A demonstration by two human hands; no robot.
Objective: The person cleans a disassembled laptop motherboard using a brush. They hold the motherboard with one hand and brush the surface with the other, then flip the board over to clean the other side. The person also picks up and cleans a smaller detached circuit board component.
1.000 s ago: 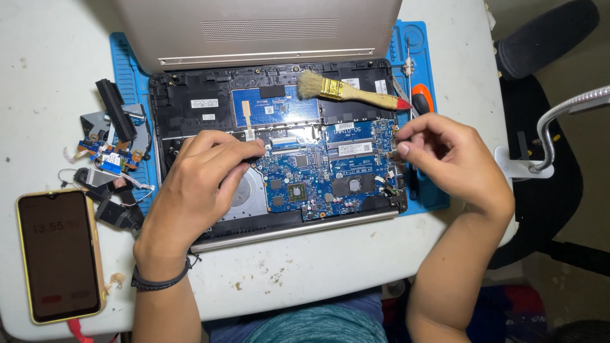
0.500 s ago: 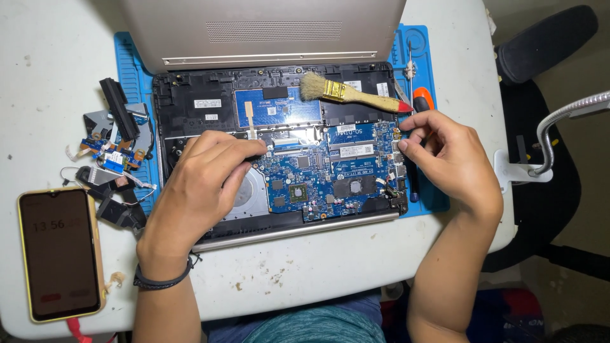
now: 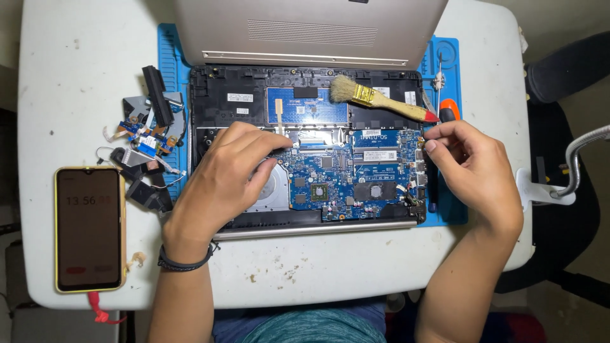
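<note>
The right hand [image 3: 473, 168] has edged to the motherboard's [image 3: 356, 174] right edge, fingers pinched; left hand [image 3: 222, 181] curled on its left.

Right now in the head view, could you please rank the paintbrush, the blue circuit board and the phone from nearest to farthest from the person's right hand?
From the right hand:
1. Blue circuit board: just to its left, its right edge at the fingertips.
2. Paintbrush: up and to the left, lying across the open laptop.
3. Phone: far left on the white table.
</note>
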